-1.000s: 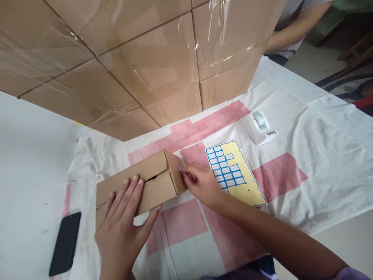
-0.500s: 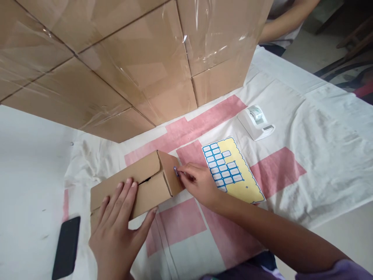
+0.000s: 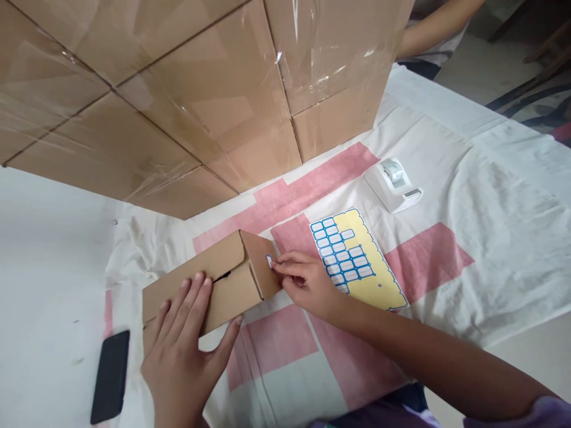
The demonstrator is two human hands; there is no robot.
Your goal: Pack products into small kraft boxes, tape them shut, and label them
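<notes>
A small brown cardboard box point(image 3: 232, 264) lies on a white and pink cloth. My left hand point(image 3: 182, 351) rests flat on its top, fingers spread and thumb against the front side. My right hand point(image 3: 303, 279) is at the box's right end face, fingertips pinched on a small white label with a blue border point(image 3: 269, 261) that sits against the cardboard. Just right of that hand lies a yellow sheet of blue-bordered labels point(image 3: 357, 258), partly emptied.
A tall stack of plastic-wrapped cardboard cartons point(image 3: 200, 89) stands right behind the box. A white tape dispenser point(image 3: 393, 184) sits at the right of the label sheet. A black phone point(image 3: 110, 375) lies at the lower left. Another person's arm point(image 3: 428, 32) shows at the top right.
The label under my right fingertips now shows more fully on the box's end face. Both hands and the box have stayed almost in place; the view shifted slightly.
</notes>
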